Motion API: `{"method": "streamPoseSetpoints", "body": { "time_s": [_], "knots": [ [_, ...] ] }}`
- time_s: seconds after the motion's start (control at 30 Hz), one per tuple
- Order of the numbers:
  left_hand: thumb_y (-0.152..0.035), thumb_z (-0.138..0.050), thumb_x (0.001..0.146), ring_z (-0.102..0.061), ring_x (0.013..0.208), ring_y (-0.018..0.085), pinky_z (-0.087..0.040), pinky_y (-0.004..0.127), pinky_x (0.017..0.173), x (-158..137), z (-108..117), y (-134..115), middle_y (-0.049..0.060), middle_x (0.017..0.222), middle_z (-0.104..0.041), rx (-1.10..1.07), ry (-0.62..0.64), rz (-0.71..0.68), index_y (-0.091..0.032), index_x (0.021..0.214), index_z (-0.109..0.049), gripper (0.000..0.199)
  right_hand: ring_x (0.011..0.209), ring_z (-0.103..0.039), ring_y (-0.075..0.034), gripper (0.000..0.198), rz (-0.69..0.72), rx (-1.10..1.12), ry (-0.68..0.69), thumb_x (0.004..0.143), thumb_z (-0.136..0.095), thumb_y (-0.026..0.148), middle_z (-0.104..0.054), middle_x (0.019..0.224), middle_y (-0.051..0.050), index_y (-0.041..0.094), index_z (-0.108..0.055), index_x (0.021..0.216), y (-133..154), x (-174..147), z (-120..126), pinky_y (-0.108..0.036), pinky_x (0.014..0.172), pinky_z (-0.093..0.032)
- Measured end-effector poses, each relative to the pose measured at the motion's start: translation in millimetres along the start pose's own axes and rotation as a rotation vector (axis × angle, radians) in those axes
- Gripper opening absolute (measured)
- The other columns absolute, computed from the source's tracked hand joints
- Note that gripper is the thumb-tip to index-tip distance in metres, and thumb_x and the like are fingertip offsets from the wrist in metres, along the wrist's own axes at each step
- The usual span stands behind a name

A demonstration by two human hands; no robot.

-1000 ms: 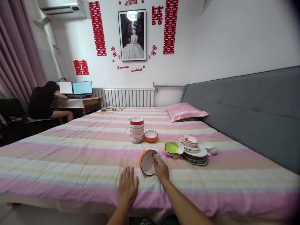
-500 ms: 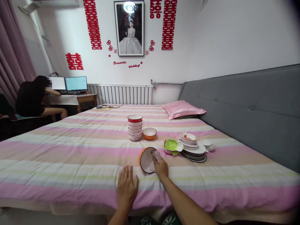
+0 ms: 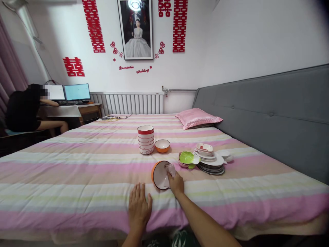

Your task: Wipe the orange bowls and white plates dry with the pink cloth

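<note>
Part-hiding the tilted bowl; right hand, seemingly gripping cloth.

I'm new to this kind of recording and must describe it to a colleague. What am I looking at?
There is no machine here: these are a person's two bare hands, seen by a camera worn on the head, looking forward and down. That is the only view. The left hand lies flat on the striped bed cover. The right hand holds a pale cloth at the inside of a tilted orange bowl; whether it also grips the bowl is hard to tell. Beyond, a stack of bowls stands beside a second, upright orange bowl. To the right are a green dish and a stack of plates with small dishes on top. A pink pillow lies farther back, and another person sits at a desk, far left.
</note>
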State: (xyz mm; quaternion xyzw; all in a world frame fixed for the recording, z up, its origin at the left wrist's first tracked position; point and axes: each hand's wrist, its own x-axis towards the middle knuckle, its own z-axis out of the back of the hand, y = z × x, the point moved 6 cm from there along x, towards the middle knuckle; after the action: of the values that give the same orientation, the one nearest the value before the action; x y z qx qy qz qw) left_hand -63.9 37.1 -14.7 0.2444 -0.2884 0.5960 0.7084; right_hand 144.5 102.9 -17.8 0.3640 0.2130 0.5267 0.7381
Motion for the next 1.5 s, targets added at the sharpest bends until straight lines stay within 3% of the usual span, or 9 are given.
{"method": "streamPoseSetpoints", "body": {
  "time_s": [1.5],
  "knots": [
    [-0.029,-0.045,0.084,-0.051,0.123,0.033,-0.034,0.047,0.107,11,6,-8,0.02,0.128,-0.059,-0.075,0.092,0.05,-0.006,0.124,-0.059,0.048,0.098,-0.062,-0.019,0.03,-0.014,-0.028,0.004,0.093,-0.055,0.035,-0.06,0.116,-0.008,0.017,-0.057,0.116,0,3,6,-0.04,0.084,-0.053]
  ]
}}
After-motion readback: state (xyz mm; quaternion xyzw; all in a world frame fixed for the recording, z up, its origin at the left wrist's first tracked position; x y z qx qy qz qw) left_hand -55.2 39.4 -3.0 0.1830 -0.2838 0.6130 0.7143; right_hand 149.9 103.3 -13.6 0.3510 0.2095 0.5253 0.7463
